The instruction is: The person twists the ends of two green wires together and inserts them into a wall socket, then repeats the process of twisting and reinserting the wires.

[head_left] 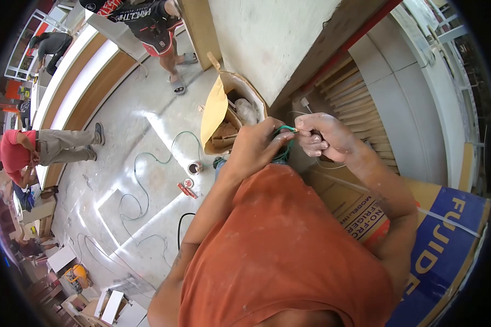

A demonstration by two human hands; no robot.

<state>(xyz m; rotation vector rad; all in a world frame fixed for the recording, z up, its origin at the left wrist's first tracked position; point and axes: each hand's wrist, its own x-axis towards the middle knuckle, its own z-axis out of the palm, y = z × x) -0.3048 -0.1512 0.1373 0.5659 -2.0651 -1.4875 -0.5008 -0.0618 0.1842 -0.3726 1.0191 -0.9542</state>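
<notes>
A thin green wire runs between my two hands, in front of my orange shirt. My left hand is closed round the wire, thumb and fingers pinched together. Close beside it, my right hand pinches the wire's end between thumb and fingertips, its other fingers curled. Pale dust marks the fingers of my right hand. More green wire hangs below the hands. A thin white cable passes behind my right hand, and its far part is hidden.
An open cardboard box with scraps stands ahead. Green wire loops over the floor near an open can and a red item. A large carton lies at right. Several people stand or work at the left and top.
</notes>
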